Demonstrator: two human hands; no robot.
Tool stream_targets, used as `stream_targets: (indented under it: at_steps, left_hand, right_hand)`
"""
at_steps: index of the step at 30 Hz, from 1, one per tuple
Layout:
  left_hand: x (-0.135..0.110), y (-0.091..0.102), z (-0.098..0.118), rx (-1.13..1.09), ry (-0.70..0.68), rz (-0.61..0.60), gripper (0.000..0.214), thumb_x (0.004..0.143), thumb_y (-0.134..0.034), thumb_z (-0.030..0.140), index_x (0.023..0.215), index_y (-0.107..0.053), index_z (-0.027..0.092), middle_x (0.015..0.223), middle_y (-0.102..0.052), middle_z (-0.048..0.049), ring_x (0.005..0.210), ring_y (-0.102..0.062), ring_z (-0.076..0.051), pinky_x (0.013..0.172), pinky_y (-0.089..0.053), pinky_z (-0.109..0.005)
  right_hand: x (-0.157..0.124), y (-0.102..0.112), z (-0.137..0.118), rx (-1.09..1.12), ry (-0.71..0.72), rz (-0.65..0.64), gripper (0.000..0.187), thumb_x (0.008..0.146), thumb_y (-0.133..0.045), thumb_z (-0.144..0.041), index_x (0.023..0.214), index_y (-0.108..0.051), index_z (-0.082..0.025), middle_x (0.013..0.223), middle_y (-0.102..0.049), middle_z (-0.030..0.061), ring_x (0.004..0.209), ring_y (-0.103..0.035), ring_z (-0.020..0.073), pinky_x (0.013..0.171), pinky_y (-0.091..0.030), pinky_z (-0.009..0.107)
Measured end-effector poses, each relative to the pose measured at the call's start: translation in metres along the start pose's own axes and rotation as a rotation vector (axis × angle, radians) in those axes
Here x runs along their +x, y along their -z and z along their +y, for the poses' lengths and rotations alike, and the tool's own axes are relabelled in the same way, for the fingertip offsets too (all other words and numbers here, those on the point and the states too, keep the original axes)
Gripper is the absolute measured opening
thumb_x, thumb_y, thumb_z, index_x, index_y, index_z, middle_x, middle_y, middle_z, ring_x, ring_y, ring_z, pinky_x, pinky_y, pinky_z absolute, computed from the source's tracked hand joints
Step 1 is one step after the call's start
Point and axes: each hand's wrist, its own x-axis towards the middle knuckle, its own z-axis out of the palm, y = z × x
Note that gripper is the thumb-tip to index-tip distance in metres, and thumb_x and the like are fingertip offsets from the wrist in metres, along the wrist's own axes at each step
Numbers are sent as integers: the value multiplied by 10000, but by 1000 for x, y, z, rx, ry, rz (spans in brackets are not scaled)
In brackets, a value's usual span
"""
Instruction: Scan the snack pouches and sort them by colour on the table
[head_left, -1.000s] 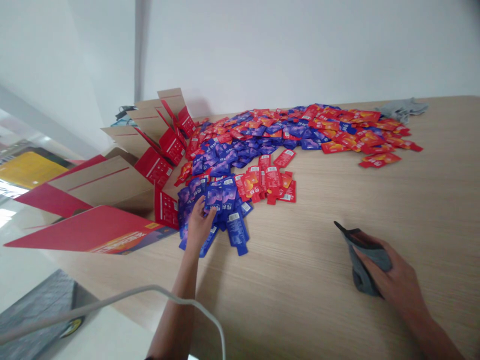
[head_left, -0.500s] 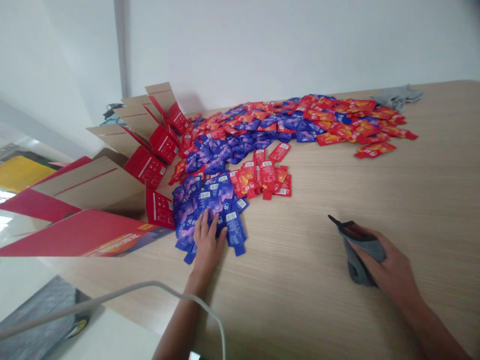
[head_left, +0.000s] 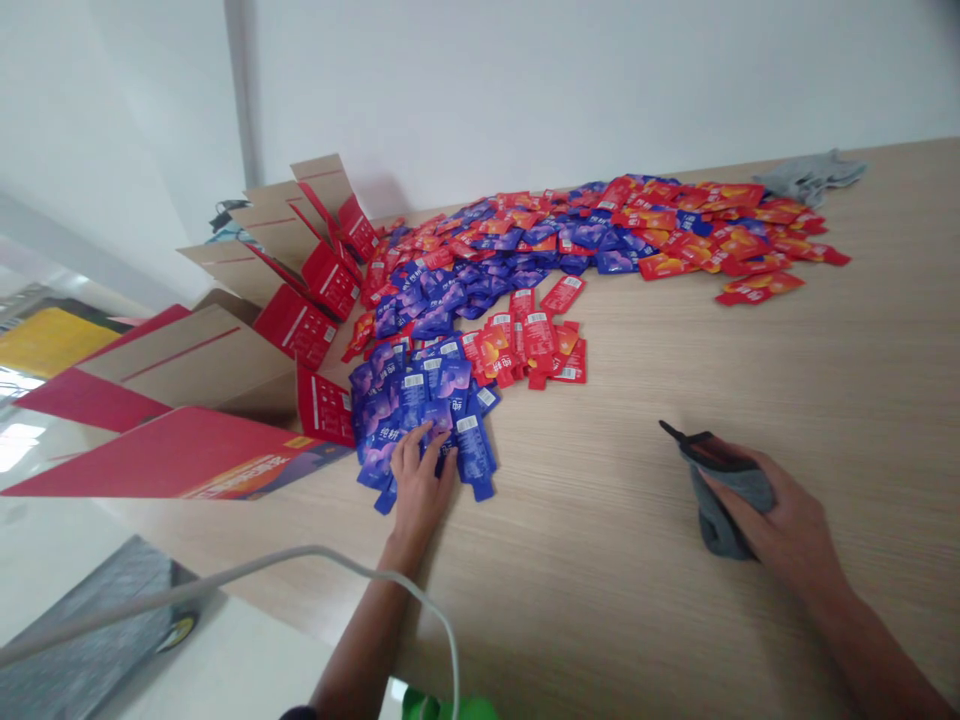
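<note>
Sachets [head_left: 409, 395], blue foil, lower centre: pressed under spread left hand [head_left: 420, 482]; likely best slid together flat. Crumpled grey cloth [head_left: 718, 512] clutched by right hand [head_left: 787, 525].

Two hands are showing, left hand [head_left: 420, 488] and right hand [head_left: 789, 535]; two cloths [head_left: 712, 520] and countless sachets [head_left: 525, 250] are lying out.

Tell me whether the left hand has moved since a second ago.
Yes. Against the red carton, the left hand has slid back toward the person, now flat on the near edge of the blue packets.
</note>
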Motion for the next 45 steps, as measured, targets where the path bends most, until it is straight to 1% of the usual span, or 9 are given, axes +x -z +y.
stream_targets:
  at_steps: [7, 11, 18, 27, 32, 35, 39, 43, 45]
  left_hand:
    - [2, 6, 6, -34, -29, 78, 203, 1011, -641, 314, 1166, -718, 208, 1245, -657, -135, 1210, -594, -305, 1096, -431, -504]
    - [-5, 10, 32, -150, -126, 138, 135, 990, -690, 267, 1104, -688, 195, 1049, -659, -95, 1004, -620, -246, 928, -498, -406]
    - [-33, 3, 92, -463, -491, -94, 84, 1011, -646, 266, 1005, -617, 187, 846, -663, -44, 769, -600, -179, 694, -483, -302]
    - [-31, -6, 93, -456, -556, -77, 258, 1019, -616, 222, 766, -573, 190, 667, -570, 7, 600, -513, -128, 569, -377, -285]
    - [-28, -9, 120, -452, -681, -82, 326, 1020, -602, 266, 703, -572, 198, 619, -531, 23, 547, -483, -117, 538, -375, -283]
    - [-8, -13, 155, -433, -832, -60, 353, 982, -664, 289, 658, -555, 202, 594, -522, 38, 519, -477, -101, 522, -352, -279]
    - [56, -31, 210, -384, -887, -57, 359, 1011, -619, 319, 673, -598, 201, 599, -562, 21, 554, -553, -106, 545, -377, -267]
    - [144, -74, 249, -108, -771, -372, 389, 1109, -416, 417, 961, -705, 204, 858, -701, -51, 845, -694, -164, 691, -488, -246]
    - [185, -101, 256, -26, -702, -391, 333, 1103, -434, 372, 1070, -709, 187, 1012, -721, -90, 992, -696, -204, 806, -529, -279]
  right_hand:
    - [0, 1, -1, -6, -12, 4, 511, 780, -685, -630, 1202, -692, -342, 1183, -774, 52, 1132, -716, 391, 997, -541, 519]
    - [1, -1, 3, -29, -43, 7, 582, 768, -670, -661, 1225, -693, -301, 1175, -772, 68, 1113, -718, 384, 1006, -530, 524]
    - [0, -1, 4, -11, -32, 11, 572, 803, -675, -630, 1270, -696, -300, 1250, -755, 52, 1172, -695, 333, 1030, -502, 461]
    - [0, -2, 3, -37, -8, 14, 573, 803, -672, -631, 1257, -711, -284, 1202, -769, 56, 1123, -712, 315, 1009, -512, 416]
    - [1, -9, 7, -6, 7, 32, 647, 778, -675, -698, 1243, -713, -250, 1201, -770, 92, 1110, -710, 345, 1005, -526, 465]
    - [2, -12, 6, 47, 24, 81, 631, 804, -671, -690, 1253, -707, -249, 1209, -770, 88, 1119, -713, 339, 1012, -535, 473]
    - [2, -12, 0, 113, -4, 152, 567, 829, -681, -632, 1240, -716, -244, 1165, -784, 82, 1057, -744, 312, 959, -579, 452]
    - [2, -10, -4, 177, -54, 174, 557, 842, -683, -612, 1260, -709, -245, 1165, -787, 80, 1056, -749, 310, 950, -595, 459]
    - [2, -9, -6, 205, -75, 168, 556, 849, -681, -613, 1259, -709, -238, 1145, -791, 85, 1037, -753, 307, 941, -602, 454]
